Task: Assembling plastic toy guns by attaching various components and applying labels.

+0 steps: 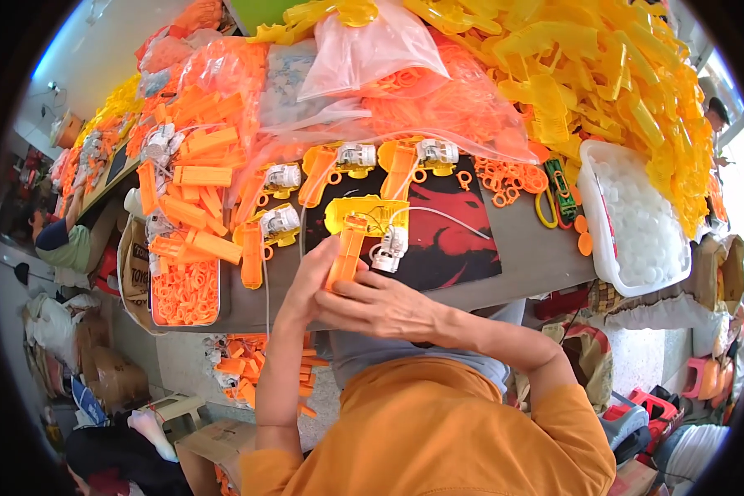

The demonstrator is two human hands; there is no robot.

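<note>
At the near edge of the grey table (537,258), the left hand (309,277) was closed around the side of an orange handle (349,250), while the right hand (380,306) had its fingers bent against the handle's lower end, so that both hands were clamped on the same part. The handle stood over the near side of a black mat (456,223) with a red pattern, its upper end overlapping a yellow shell (364,215). Just right of the handle, near the right fingertips, was a white-and-silver motor unit (391,250), and a pale cable (450,213) arched away across the mat. Four part-built units (399,169), each with an orange handle, a yellow part and a motor, lay beyond and to the left. Farther left rose a pile of loose orange handles (202,176), with a tub of small orange rings (186,295) below it. To the right were more orange rings (511,178), yellow-handled scissors (546,209) and a white tub (597,207) of translucent pieces (639,223). Clear bags (380,51) and a great heap of yellow shells (583,74) filled the far side.
</note>
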